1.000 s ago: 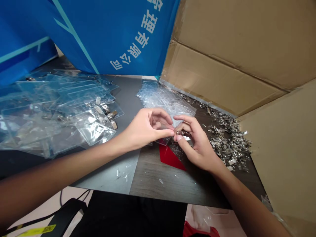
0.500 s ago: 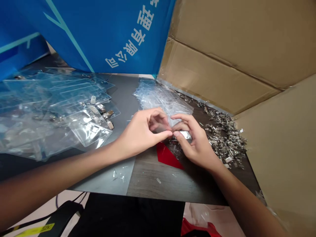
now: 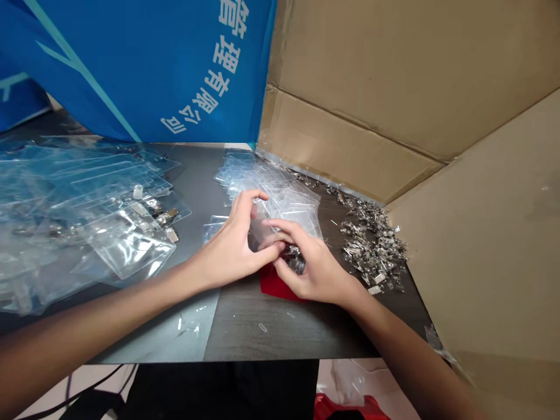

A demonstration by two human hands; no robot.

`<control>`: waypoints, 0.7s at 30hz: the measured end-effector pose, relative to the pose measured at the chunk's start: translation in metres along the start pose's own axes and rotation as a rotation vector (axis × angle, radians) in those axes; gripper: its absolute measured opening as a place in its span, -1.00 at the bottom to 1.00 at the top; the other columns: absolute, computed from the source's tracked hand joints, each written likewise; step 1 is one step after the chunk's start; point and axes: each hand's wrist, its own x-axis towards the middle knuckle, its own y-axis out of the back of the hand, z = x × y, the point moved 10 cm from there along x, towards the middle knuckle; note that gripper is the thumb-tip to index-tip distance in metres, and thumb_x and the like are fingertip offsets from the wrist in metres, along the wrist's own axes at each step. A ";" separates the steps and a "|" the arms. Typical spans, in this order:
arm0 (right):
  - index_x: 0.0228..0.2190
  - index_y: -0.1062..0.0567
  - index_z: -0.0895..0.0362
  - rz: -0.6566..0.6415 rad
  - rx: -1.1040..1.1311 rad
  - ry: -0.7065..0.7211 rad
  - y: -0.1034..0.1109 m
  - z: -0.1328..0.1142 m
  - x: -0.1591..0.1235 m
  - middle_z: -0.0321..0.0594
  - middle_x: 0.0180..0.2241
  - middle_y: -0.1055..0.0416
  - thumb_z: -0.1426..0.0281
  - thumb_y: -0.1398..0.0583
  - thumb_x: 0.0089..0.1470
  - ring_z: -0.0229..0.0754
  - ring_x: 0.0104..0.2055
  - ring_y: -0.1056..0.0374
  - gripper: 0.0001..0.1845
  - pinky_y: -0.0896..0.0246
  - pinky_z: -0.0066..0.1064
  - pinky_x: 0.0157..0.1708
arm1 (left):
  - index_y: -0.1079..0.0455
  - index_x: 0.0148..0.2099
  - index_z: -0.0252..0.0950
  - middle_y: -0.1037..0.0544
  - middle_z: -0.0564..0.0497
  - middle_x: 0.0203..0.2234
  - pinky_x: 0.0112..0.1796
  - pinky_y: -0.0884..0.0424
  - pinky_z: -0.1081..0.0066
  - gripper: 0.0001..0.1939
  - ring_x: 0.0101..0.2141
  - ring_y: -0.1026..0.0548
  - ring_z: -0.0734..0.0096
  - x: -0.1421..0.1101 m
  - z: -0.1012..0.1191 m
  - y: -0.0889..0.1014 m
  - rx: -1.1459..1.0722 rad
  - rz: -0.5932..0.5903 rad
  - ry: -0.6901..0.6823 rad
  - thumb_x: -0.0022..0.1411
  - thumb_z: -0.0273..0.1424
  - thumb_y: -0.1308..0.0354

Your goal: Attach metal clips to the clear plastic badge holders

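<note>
My left hand (image 3: 238, 242) is closed in a pinch on a clear plastic badge holder (image 3: 261, 232), seen partly between the fingers. My right hand (image 3: 312, 262) meets it at the holder's near edge, thumb and fingers pinched together. What the right fingertips grip is hidden. Under the hands lie a red piece (image 3: 280, 286) and small clear bits, partly covered by the right hand. Just beyond the hands a pile of clear badge holders (image 3: 289, 195) is spread out. Right of my right hand is a heap of small metal clips (image 3: 371, 245).
On the left is a large pile of clear holders with metal clips attached (image 3: 109, 192). Tiny clear strips (image 3: 262, 328) are scattered near the front edge of the table (image 3: 245, 344). A blue printed panel (image 3: 153, 64) and cardboard walls (image 3: 341, 128) bound the back and right.
The view has turned slightly right, so things appear further left. My hands stay together at the fingertips; the left fingers have lifted and spread somewhat around the clear plastic.
</note>
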 end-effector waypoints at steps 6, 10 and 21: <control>0.35 -0.38 0.12 0.198 -0.468 -0.295 0.066 0.060 0.003 0.10 0.17 -0.54 0.35 -0.19 0.38 0.07 0.09 -0.56 -0.43 -0.51 0.04 0.18 | 0.05 0.65 -0.14 -0.29 -0.23 0.19 0.30 -0.27 -0.24 -0.04 0.20 -0.35 -0.26 0.025 -0.005 0.050 0.312 0.136 -0.036 0.38 -0.04 -0.23; 0.23 -0.56 0.26 0.224 -0.788 -0.562 0.115 0.114 -0.013 0.27 0.21 -0.47 0.30 -0.05 0.47 0.29 0.31 -0.38 -0.50 -0.29 0.26 0.32 | -0.26 0.58 -0.16 -0.20 -0.28 0.30 0.30 -0.08 -0.41 -0.22 0.31 -0.12 -0.60 0.040 -0.017 0.107 0.584 0.211 0.111 0.49 0.10 -0.07; 0.26 -0.58 0.30 0.068 -0.976 -0.751 0.118 0.153 -0.034 0.29 0.41 -0.35 0.26 -0.03 0.48 0.41 0.40 -0.22 -0.43 -0.20 0.22 0.34 | -0.55 0.31 -0.10 -0.06 -0.03 0.55 0.27 0.48 -0.70 0.23 0.39 0.36 -1.02 0.029 -0.118 0.233 0.691 0.270 0.506 -0.11 0.66 -0.02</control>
